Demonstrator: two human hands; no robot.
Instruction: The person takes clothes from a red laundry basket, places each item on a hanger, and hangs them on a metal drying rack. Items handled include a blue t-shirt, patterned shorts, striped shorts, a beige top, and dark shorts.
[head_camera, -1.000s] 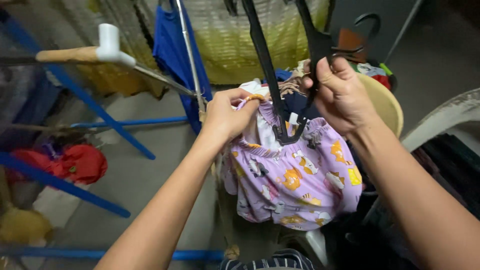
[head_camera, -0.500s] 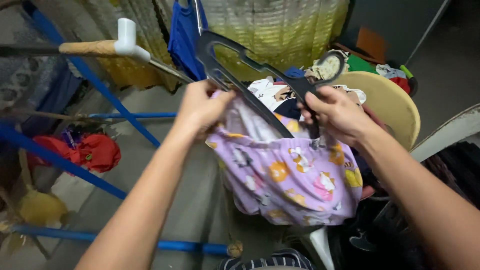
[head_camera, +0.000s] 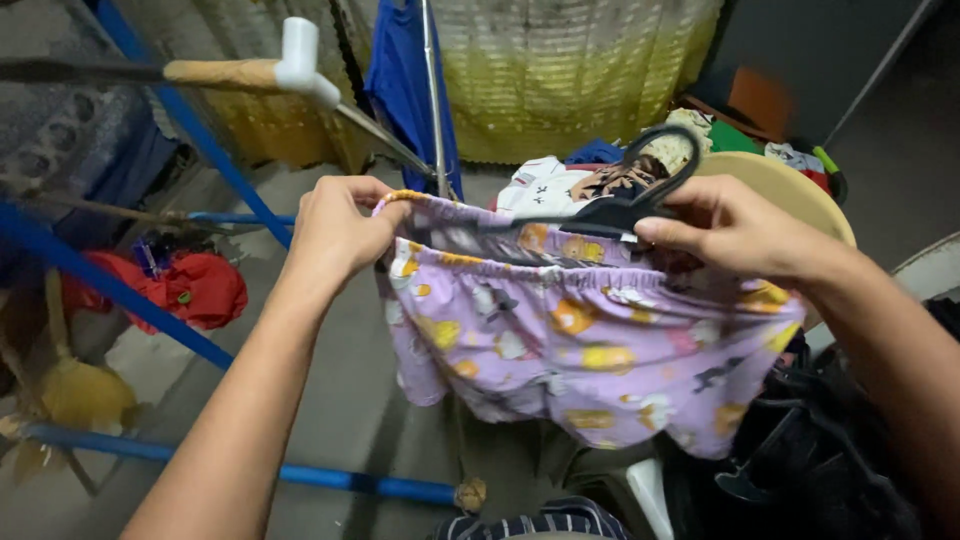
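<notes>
The purple shorts (head_camera: 590, 350) with little cartoon animals hang stretched wide between both hands, above the grey floor (head_camera: 340, 400) and in front of a round tan basket (head_camera: 790, 185); a black hanger (head_camera: 610, 210) lies flat along the waistband. The left hand (head_camera: 335, 230) pinches the waistband's left end with closed fingers; the right hand (head_camera: 735, 230) grips the hanger and the waistband's right side.
</notes>
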